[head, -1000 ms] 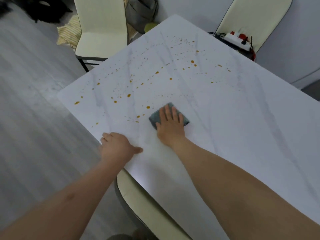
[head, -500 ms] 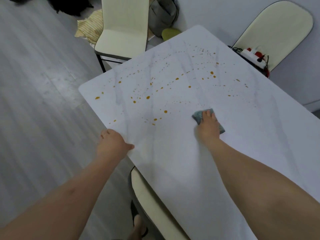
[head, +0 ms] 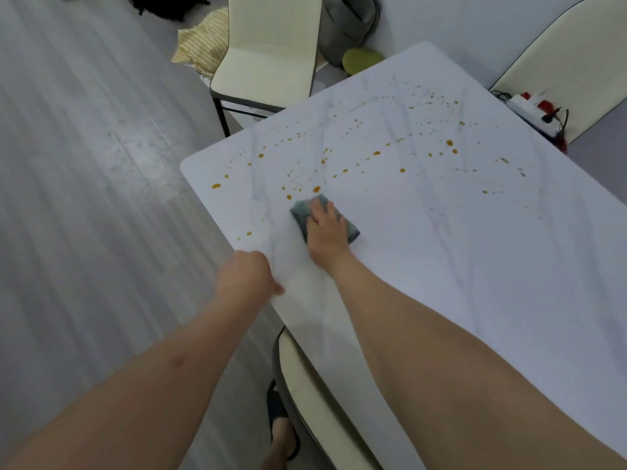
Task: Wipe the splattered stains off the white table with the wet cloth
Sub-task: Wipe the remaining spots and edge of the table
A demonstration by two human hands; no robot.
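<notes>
My right hand (head: 327, 232) pressed the cloth (head: 307, 212) flat beside orange stains (head: 317, 189); my left hand (head: 246, 278) gripped the tabletop (head: 475, 249) edge. Hasty strokes risked smearing them.

Soft, dim, even light; a pale sheen on the bench (head: 475, 266) near its edge; straight lines bow toward the corners; slight blur throughout.

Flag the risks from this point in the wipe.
1. The folded grey wet cloth under the right hand is small against the wide spread of orange splattered stains; it may smear rather than lift them.
2. Stains near the white marble-look table edge could get pushed onto the floor.
3. The white power strip sits beside the far edge; drips may reach it.
</notes>
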